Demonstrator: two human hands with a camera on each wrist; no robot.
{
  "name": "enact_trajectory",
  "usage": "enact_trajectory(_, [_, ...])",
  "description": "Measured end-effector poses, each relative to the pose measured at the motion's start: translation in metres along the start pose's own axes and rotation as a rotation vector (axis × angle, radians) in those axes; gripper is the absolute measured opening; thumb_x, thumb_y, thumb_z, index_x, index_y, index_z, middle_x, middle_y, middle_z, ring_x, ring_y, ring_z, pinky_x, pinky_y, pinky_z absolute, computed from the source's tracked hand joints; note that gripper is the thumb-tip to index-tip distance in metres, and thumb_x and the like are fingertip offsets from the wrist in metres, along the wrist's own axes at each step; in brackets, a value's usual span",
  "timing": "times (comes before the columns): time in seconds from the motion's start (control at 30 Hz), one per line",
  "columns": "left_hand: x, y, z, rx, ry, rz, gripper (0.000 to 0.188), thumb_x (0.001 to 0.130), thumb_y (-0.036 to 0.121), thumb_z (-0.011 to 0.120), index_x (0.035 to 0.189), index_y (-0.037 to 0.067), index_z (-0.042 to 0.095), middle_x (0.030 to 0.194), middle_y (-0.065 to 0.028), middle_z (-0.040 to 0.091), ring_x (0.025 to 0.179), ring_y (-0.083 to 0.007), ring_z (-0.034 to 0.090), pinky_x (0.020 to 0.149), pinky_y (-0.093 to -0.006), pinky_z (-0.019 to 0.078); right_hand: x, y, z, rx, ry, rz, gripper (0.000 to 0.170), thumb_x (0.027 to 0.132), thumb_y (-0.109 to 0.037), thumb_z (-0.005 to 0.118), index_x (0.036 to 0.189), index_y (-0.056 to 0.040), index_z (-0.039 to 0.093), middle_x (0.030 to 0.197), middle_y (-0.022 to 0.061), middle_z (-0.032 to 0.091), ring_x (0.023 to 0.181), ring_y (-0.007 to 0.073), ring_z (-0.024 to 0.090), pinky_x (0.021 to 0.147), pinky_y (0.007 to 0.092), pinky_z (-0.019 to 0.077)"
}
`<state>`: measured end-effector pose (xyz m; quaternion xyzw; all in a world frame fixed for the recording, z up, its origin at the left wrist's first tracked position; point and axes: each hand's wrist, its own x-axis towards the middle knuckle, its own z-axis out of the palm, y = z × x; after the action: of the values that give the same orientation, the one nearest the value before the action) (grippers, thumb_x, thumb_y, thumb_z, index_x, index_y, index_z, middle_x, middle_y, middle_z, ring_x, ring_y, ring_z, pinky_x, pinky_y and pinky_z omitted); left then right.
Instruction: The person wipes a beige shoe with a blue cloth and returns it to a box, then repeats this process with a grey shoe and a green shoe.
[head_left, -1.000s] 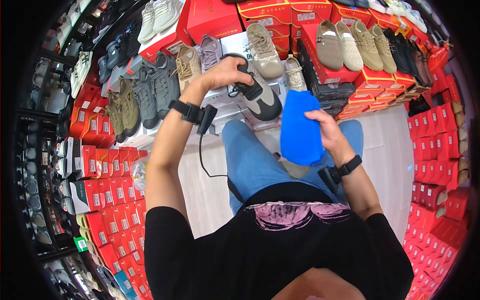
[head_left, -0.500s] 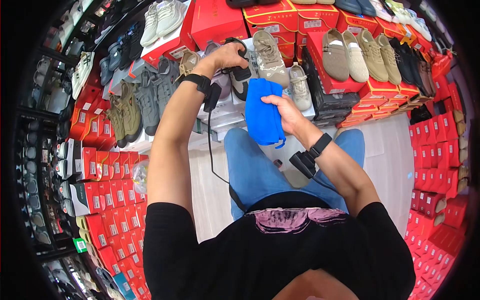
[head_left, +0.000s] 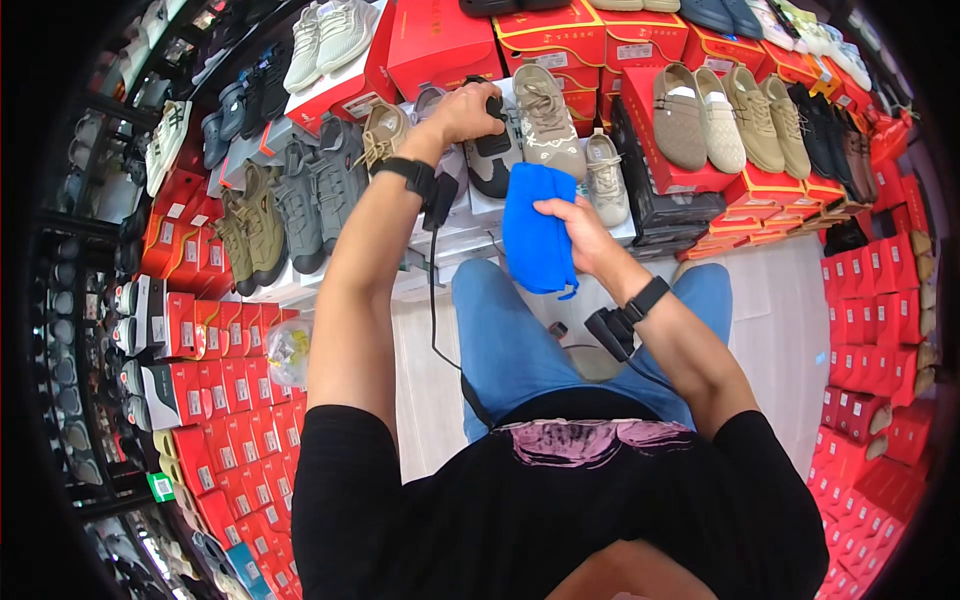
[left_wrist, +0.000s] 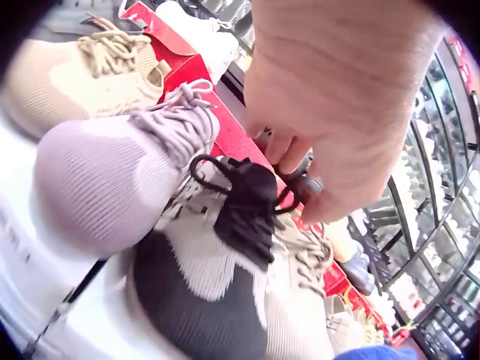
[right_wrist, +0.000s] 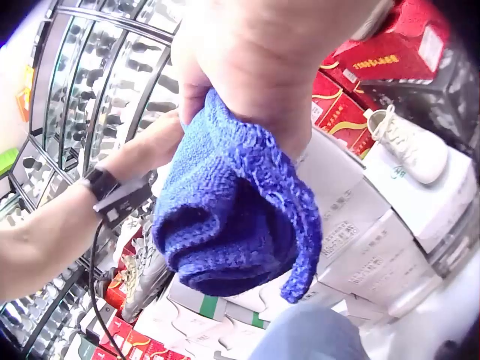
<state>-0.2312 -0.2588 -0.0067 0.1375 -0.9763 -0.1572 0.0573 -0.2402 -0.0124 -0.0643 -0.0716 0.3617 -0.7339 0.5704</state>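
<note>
My left hand point(head_left: 468, 112) grips the heel end of a grey-and-black knit sneaker point(head_left: 492, 168), its fingers bent at the collar. In the left wrist view the sneaker's black toe point(left_wrist: 199, 315) and black laces face the camera, and the fingertips are partly hidden behind the collar. A lavender sneaker point(left_wrist: 112, 180) stands on one side of it, and a beige lace-up shoe point(head_left: 548, 125) on the other. My right hand point(head_left: 590, 238) holds a folded blue cloth point(head_left: 535, 235), thumb on top. From the right wrist, the cloth point(right_wrist: 225, 202) hangs in loose folds below the hand.
White shoe boxes point(right_wrist: 352, 240) support the front row of shoes. A cream sneaker point(head_left: 606, 180) stands to the right, beside black boxes point(head_left: 655, 200). Red boxes with shoes on top point(head_left: 690, 110) line the back. Stacked red boxes point(head_left: 225, 375) flank the person's knees point(head_left: 500, 310).
The grey-and-black sneaker, earlier tilted forward over the front edge, has moved back into the row with my left hand. The blue cloth moved left in my right hand, now just before the shoes.
</note>
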Motion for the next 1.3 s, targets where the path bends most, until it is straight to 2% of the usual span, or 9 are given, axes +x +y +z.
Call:
enact_trajectory(0.07, [-0.018,0.009,0.005,0.017,0.346,0.112,0.047,0.071,0.016,0.067,0.114,0.003,0.055,0.105,-0.0152,0.059,0.102,-0.031,0.055,0.09,-0.0359,0.0431,-0.015,-0.001,-0.012,-0.057,-0.016,0.001,0.027,0.081,-0.01,0.06,0.106,-0.0007,0.057,0.093,0.0111,0.064,0.08,0.0218,0.065,0.072,0.0358,0.0548])
enact_trajectory(0.17, [-0.069,0.031,0.015,-0.233,0.603,0.196,0.037,0.074,0.009,0.064,0.109,0.002,0.056,0.1,-0.0143,0.06,0.096,-0.0289,0.058,0.087,-0.0344,0.0448,-0.041,-0.002,-0.049,-0.057,-0.016,0.089,0.028,0.082,-0.011,0.06,0.107,-0.0008,0.056,0.094,0.0104,0.064,0.081,0.0211,0.065,0.074,0.0353,0.0543])
enact_trajectory(0.37, [-0.211,0.034,0.099,-0.381,0.296,-0.088,0.021,0.079,0.008,0.061,0.099,0.001,0.061,0.094,-0.0122,0.062,0.088,-0.0219,0.061,0.077,-0.0311,0.0482,-0.099,0.022,-0.155,0.23,0.271,0.371,0.031,0.081,-0.017,0.061,0.108,-0.0018,0.058,0.098,0.0125,0.064,0.087,0.0257,0.063,0.081,0.0403,0.0517])
enact_trajectory(0.57, [-0.266,-0.024,0.153,-0.482,0.146,-0.554,0.026,0.076,0.014,0.064,0.1,0.003,0.063,0.093,-0.0132,0.065,0.088,-0.025,0.063,0.077,-0.0329,0.0491,-0.088,0.018,-0.167,0.207,0.285,0.331,0.033,0.081,-0.023,0.062,0.106,-0.0017,0.057,0.097,0.0136,0.064,0.086,0.0284,0.062,0.083,0.0431,0.0497])
enact_trajectory(0.67, [-0.273,-0.034,0.148,-0.094,0.015,-0.559,0.028,0.076,0.023,0.064,0.098,0.006,0.065,0.093,-0.0119,0.066,0.086,-0.0262,0.063,0.079,-0.035,0.0493,-0.077,0.03,-0.16,0.193,0.223,0.434,0.034,0.081,-0.022,0.062,0.106,-0.0014,0.057,0.098,0.0136,0.064,0.086,0.0279,0.062,0.083,0.0426,0.0499])
enact_trajectory(0.77, [-0.285,-0.035,0.14,-0.114,-0.081,-0.705,0.028,0.073,0.027,0.062,0.095,0.011,0.067,0.093,-0.0118,0.066,0.093,-0.0296,0.06,0.083,-0.0396,0.0468,-0.065,0.04,-0.154,0.151,0.167,0.561,0.033,0.079,-0.02,0.064,0.105,-0.0012,0.058,0.098,0.0135,0.064,0.086,0.0274,0.063,0.081,0.0428,0.051])
enact_trajectory(0.9, [-0.314,-0.031,0.136,-0.01,-0.059,-0.728,0.022,0.073,0.027,0.061,0.089,0.015,0.069,0.091,-0.009,0.066,0.092,-0.0276,0.059,0.09,-0.0356,0.0413,-0.05,0.057,-0.147,0.106,0.161,0.657,0.034,0.078,-0.02,0.064,0.106,-0.0009,0.057,0.099,0.0144,0.063,0.086,0.0282,0.063,0.081,0.043,0.0509])
enact_trajectory(1.17, [-0.334,-0.057,0.134,-0.041,0.023,-0.863,0.015,0.073,0.025,0.059,0.078,0.015,0.069,0.079,-0.0072,0.066,0.084,-0.0267,0.059,0.082,-0.0368,0.0441,-0.025,0.116,-0.127,0.126,0.111,0.861,0.033,0.081,-0.018,0.063,0.107,0.0,0.057,0.098,0.0151,0.063,0.086,0.0283,0.063,0.079,0.0422,0.0518])
enact_trajectory(1.3, [-0.33,-0.072,0.129,-0.06,-0.029,-0.846,0.015,0.073,0.025,0.058,0.078,0.015,0.069,0.079,-0.0076,0.065,0.084,-0.0265,0.058,0.083,-0.0363,0.0439,-0.026,0.131,-0.097,0.008,0.027,0.718,0.033,0.081,-0.013,0.064,0.11,0.0001,0.056,0.098,0.0123,0.064,0.086,0.0231,0.064,0.078,0.0381,0.0533])
